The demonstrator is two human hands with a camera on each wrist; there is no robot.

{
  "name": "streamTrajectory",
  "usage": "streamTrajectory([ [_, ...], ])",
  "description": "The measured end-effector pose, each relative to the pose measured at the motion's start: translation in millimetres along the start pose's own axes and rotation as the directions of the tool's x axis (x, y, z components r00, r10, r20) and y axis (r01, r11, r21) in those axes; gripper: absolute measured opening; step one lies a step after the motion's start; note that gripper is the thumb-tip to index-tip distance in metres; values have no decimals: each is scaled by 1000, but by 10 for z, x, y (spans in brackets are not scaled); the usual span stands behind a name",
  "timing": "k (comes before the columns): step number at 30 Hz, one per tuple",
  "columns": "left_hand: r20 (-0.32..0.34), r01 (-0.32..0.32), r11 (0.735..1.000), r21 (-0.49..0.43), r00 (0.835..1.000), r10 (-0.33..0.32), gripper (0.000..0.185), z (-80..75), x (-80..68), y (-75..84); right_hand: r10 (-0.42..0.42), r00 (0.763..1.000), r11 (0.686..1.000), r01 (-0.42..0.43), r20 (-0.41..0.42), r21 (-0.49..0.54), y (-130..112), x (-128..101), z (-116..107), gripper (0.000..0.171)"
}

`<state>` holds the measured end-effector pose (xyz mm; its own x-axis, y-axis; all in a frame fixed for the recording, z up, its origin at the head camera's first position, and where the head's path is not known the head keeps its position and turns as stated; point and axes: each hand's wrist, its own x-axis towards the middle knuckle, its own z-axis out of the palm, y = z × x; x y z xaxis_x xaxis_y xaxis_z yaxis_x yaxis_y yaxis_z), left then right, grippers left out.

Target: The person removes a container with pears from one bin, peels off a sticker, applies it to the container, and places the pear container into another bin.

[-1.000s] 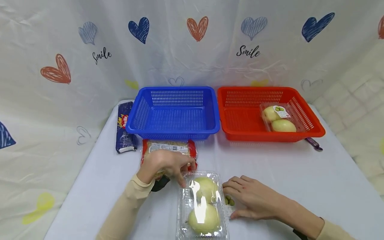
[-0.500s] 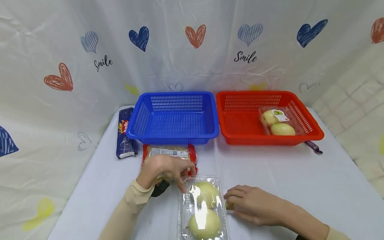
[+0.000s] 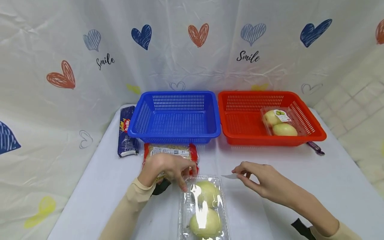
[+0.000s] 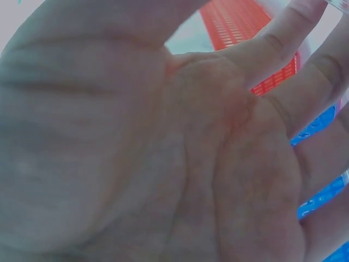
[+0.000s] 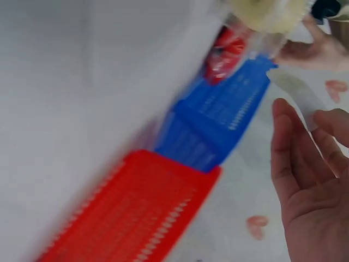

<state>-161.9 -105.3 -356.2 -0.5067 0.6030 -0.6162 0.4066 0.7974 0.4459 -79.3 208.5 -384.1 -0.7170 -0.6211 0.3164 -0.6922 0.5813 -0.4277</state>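
Apple pack [image 3: 204,206] under left hand [image 3: 168,170] with loose fingers; right hand [image 3: 261,181] pinches white label [image 3: 230,176].

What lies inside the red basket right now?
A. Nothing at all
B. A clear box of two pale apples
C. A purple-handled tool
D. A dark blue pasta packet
B: in the head view the red basket holds a clear box with two pale apples at its right end; the pasta packet lies left of the blue basket.
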Motion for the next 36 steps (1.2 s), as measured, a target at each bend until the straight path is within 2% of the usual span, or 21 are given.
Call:
streamTrajectory([
  [3,0,-7,1000,11,1000,7,48,-16,13,-8,-175,983,981,168,-64,-101,-171,138,33,18],
  [5,-6,-14,1000,20,1000,14,48,-24,25,-10,-284,957,941,265,-63,-212,-305,232,91,8],
  [6,-9,-20,1000,22,1000,20,48,-25,31,-9,-329,943,914,303,-55,-270,-370,273,129,9],
  [8,-14,-22,1000,21,1000,23,49,-25,43,-6,-398,917,852,362,-19,-379,-489,344,213,13],
  [10,-20,-15,1000,22,1000,16,49,-24,49,-3,-438,898,797,407,37,-447,-581,391,299,12],
  [11,-21,-15,1000,24,1000,15,49,-23,53,-4,-448,891,778,428,71,-460,-614,404,337,10],
  [13,-17,-16,999,29,1000,17,48,-21,59,-2,-448,882,764,463,147,-449,-660,407,393,4],
  [15,-15,-27,999,36,1000,27,48,-18,65,0,-427,877,779,481,221,-403,-680,393,419,9],
  [18,-8,-35,999,38,999,35,47,-12,66,7,-382,878,829,464,288,-314,-684,394,429,13],
  [20,-6,-28,999,32,1000,28,47,-5,63,7,-345,891,861,426,296,-278,-684,429,447,14],
  [23,-4,-8,1000,28,1000,8,47,9,53,10,-295,912,891,370,285,-263,-686,499,510,15],
  [26,-8,-10,1000,29,1000,10,46,28,55,15,-259,925,907,331,277,-259,-678,516,573,20],
  [30,-14,-10,999,34,1000,11,47,43,49,15,-255,929,918,319,267,-235,-656,445,606,25],
  [36,-12,44,999,-13,999,-44,45,24,11,2,-275,938,924,318,210,-210,-657,311,603,31],
])
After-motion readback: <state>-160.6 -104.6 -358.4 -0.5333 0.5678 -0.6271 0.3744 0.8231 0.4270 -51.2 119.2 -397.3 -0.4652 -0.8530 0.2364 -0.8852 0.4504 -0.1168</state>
